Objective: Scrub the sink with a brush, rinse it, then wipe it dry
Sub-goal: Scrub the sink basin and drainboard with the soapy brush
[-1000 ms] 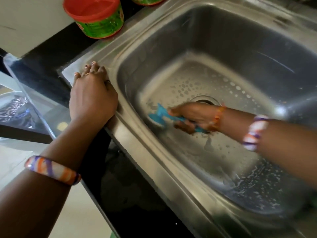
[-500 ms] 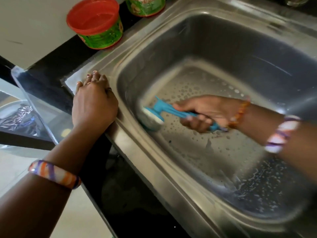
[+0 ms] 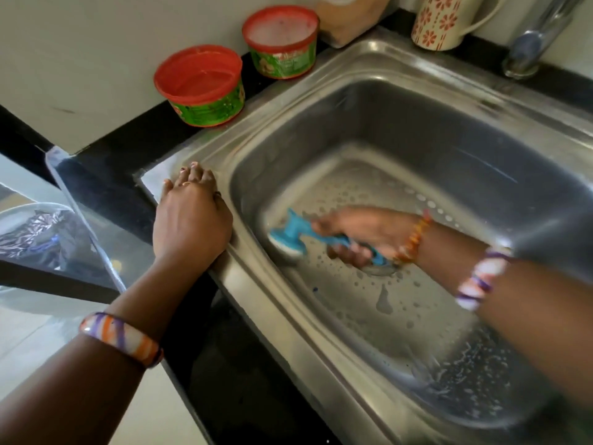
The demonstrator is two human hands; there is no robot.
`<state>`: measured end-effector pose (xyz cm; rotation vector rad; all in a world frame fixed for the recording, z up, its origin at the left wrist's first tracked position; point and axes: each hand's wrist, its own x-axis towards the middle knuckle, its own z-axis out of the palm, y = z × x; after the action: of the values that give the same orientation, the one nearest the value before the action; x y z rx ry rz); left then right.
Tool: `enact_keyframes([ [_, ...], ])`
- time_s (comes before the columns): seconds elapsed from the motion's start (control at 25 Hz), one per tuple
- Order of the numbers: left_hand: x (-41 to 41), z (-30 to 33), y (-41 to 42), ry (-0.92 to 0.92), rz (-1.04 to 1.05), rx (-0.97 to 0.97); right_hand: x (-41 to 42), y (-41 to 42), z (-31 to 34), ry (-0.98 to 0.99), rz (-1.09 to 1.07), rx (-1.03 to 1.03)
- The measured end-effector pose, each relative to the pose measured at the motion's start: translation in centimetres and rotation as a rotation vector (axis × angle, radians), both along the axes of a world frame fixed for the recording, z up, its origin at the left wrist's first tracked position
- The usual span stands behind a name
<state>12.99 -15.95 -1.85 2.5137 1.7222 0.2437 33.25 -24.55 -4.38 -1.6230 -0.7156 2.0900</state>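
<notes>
Currently scrubbing stage, by the look of it. Right hand (image 3: 362, 234) wraps its fingers round the blue handle of the brush (image 3: 290, 240), centre of frame; the round head is pressed low against the left wall of the sink (image 3: 401, 101), where wall meets floor. Left hand (image 3: 189, 220) lies on the sink's left rim, fingers extended over the flange, holding nothing, apparently bracing. Soapy droplets and foam streaks dot the basin floor, thickest lower right. Two red-rimmed tubs (image 3: 200, 86) stand on the black counter (image 3: 106, 149) upper left; a patterned mug (image 3: 441, 20) and the tap base (image 3: 526, 56) sit along the top edge. Risks, as judged: the wet handle could twist in the grip; a hard stroke near the rim could fling suds onto the counter; the bracing palm might slide on the slick steel.
</notes>
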Motion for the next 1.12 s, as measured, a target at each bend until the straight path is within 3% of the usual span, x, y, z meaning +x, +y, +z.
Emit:
enact_keyframes([
  [0.12, -0.1, -0.5, 0.2, -0.002, -0.024, 0.010, 2.7, -4.6, 1.2, 0.099, 0.084, -0.182],
  [0.24, -0.2, -0.8, 0.4, -0.016, -0.035, 0.016, 0.6, -1.2, 0.2, 0.141, -0.143, -0.004],
  [0.36, -0.2, -0.9, 0.4, -0.032, -0.036, 0.025, -3.1, 2.1, -2.7, -0.055, -0.149, 0.130],
  [0.48, -0.4, -1.0, 0.5, -0.030, -0.048, 0.029, -0.9, -2.0, -3.2, -0.217, 0.098, -0.041],
  [0.56, -0.4, -1.0, 0.4, -0.032, -0.052, 0.028, 1.3, -5.1, -0.6, -0.074, 0.135, -0.221],
  [0.68, -0.3, -0.7, 0.2, -0.040, -0.050, 0.019, 1.3, -3.9, 1.5, 0.149, -0.150, -0.149],
  [0.8, -0.3, -0.4, 0.0, -0.037, -0.052, 0.004, -2.5, 0.6, -1.7, -0.052, -0.177, 0.015],
  [0.92, -0.4, -0.5, 0.2, -0.037, -0.049, -0.001, -2.0, -1.2, -3.6, -0.175, -0.031, -0.118],
  [1.0, -0.4, -0.7, 0.2, -0.030, -0.050, 0.007, 0.0, -4.2, -2.2, -0.125, 0.039, -0.250],
  [1.12, -0.3, -0.7, 0.1, -0.029, -0.054, 0.010, 0.4, -3.5, -0.2, 0.064, -0.128, -0.194],
])
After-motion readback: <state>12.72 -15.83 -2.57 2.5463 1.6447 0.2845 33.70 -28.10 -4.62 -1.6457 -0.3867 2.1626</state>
